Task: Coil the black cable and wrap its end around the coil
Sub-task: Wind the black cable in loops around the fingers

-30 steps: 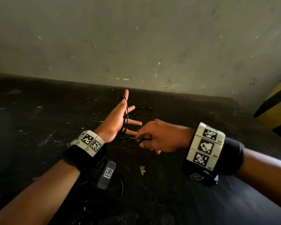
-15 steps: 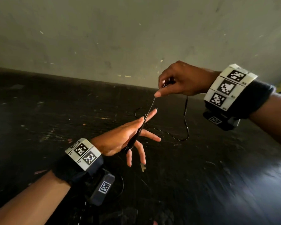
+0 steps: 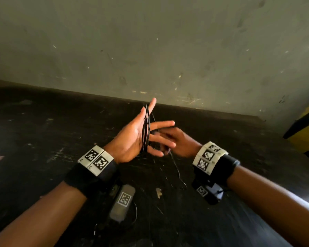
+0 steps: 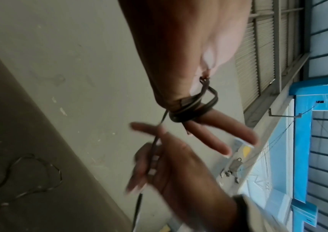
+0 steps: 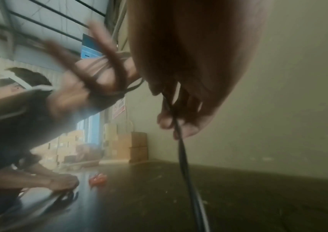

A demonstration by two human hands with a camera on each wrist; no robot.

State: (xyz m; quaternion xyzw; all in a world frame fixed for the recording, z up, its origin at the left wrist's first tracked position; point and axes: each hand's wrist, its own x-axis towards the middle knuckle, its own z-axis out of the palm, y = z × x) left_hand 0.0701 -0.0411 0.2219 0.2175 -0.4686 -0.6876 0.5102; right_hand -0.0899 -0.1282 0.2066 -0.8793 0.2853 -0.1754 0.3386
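The thin black cable is wound in several loops (image 3: pixel 146 129) round my left hand (image 3: pixel 130 139), running from the gap beside the raised index finger down across the palm. That hand is held up, palm towards me, fingers straight and spread. In the left wrist view the loops (image 4: pixel 190 108) sit at the base of the fingers. Just behind those fingers, my right hand (image 3: pixel 179 142) pinches the free run of cable (image 3: pixel 176 168), which trails down to the surface. In the right wrist view the fingers (image 5: pixel 175 122) curl round the cable (image 5: pixel 184 157).
A dark scuffed surface (image 3: pixel 43 136) ends at a grey wall (image 3: pixel 168 50). A yellow and black object (image 3: pixel 305 127) stands at the far right. A loose stretch of cable (image 4: pixel 39 171) lies on the surface. Another person's hand (image 5: pixel 59 183), a red object (image 5: pixel 97 180) and cardboard boxes (image 5: pixel 131 146) are off to the side.
My right hand, raised high with the cable taut half a second ago, has swung down behind the left fingers. The left hand has tilted back up, with more cable on it.
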